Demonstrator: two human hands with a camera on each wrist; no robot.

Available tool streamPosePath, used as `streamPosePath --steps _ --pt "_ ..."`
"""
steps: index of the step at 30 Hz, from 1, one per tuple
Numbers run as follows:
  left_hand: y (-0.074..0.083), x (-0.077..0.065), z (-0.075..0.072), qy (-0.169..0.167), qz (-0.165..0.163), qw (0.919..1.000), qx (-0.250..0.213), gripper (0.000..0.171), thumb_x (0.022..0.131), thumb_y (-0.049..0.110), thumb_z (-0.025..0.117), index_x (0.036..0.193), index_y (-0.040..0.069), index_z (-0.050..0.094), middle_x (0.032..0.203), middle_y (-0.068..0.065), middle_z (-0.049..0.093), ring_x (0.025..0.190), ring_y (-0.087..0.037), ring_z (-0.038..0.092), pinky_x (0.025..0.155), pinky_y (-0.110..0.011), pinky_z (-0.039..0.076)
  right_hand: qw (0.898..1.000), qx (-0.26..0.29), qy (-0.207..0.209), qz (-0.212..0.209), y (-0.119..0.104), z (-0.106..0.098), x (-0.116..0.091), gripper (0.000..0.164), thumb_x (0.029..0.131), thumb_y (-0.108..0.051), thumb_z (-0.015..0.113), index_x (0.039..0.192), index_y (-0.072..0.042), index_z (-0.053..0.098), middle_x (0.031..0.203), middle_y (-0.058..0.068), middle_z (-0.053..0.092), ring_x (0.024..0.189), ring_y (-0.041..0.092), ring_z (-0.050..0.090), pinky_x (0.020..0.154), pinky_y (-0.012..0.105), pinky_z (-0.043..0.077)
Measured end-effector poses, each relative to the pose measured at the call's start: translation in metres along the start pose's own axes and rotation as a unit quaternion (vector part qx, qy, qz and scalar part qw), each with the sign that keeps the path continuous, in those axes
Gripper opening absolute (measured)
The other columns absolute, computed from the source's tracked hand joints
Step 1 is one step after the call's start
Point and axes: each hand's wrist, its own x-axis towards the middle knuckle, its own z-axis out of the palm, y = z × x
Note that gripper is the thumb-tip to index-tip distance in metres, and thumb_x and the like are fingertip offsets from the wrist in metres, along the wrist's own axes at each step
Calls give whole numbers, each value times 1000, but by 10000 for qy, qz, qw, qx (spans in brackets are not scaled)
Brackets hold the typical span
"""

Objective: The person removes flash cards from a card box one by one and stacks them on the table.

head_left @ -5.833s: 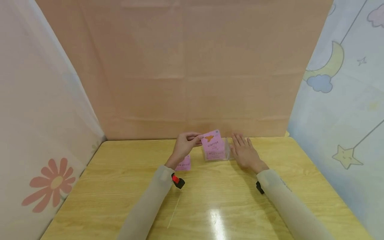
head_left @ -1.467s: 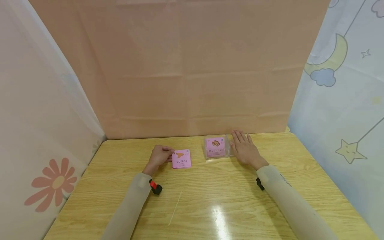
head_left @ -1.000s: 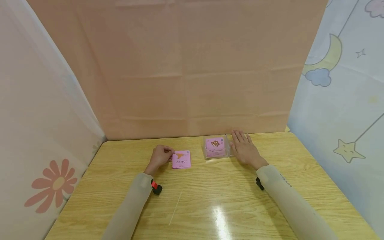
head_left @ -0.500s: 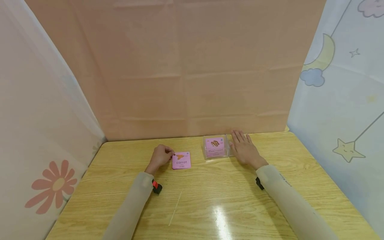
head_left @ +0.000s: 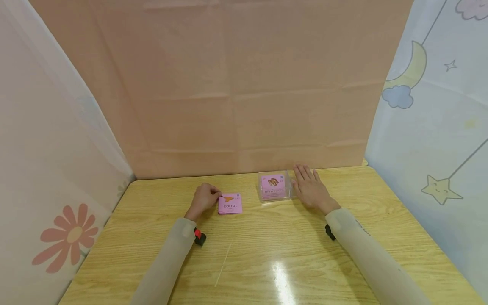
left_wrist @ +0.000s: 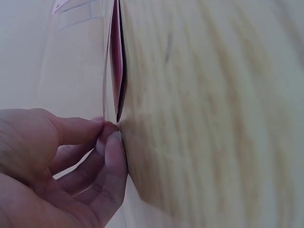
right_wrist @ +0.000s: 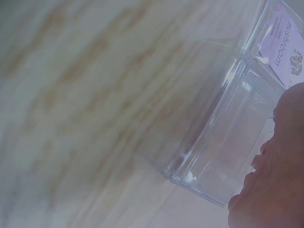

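My left hand pinches the left edge of a pink carrot card. In the left wrist view that card is a thin sheet between thumb and fingertips, slightly lifted off the pink cards beneath it. To the right, a clear plastic box holds a pink mushroom card face up. My right hand lies with fingers straight over the box's clear right-hand part, which shows as a shallow clear tray in the right wrist view. Its palm and fingertips are partly out of that view.
The wood-grain table runs toward me, with a pale scratch line on it. A tan cloth backdrop stands right behind the box. Patterned cloth walls flank both sides.
My left hand has carried the carrot card left from the box onto the gourd card. The mushroom card shows in the box now. Over the last second both hands stay nearly still.
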Motion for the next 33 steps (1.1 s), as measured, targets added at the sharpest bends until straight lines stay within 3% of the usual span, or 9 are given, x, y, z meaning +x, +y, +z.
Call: streamPosePath --steps 22,27,33 --pt "-1 -1 0 8 -25 9999 -108 16 100 12 70 100 2 82 103 -14 81 81 -19 67 65 -25 52 10000 5 26 -61 2 1 2 66 116 -37 25 167 1 9 177 23 7 164 46 4 131 69 2" --pt "1 -3 0 28 41 9999 -90 16 100 12 69 104 1 81 105 -14 80 84 -20 69 69 -28 56 10000 -47 -37 -49 -1 -1 1 66 116 -36 25 167 2 8 176 24 6 164 47 4 131 69 2" --pt "5 -5 0 98 184 9998 -41 17 100 10 67 106 1 80 103 -14 80 78 -19 66 63 -26 52 10000 19 10 -26 -2 -2 0 66 116 -35 26 167 2 9 176 24 7 164 46 5 132 68 1"
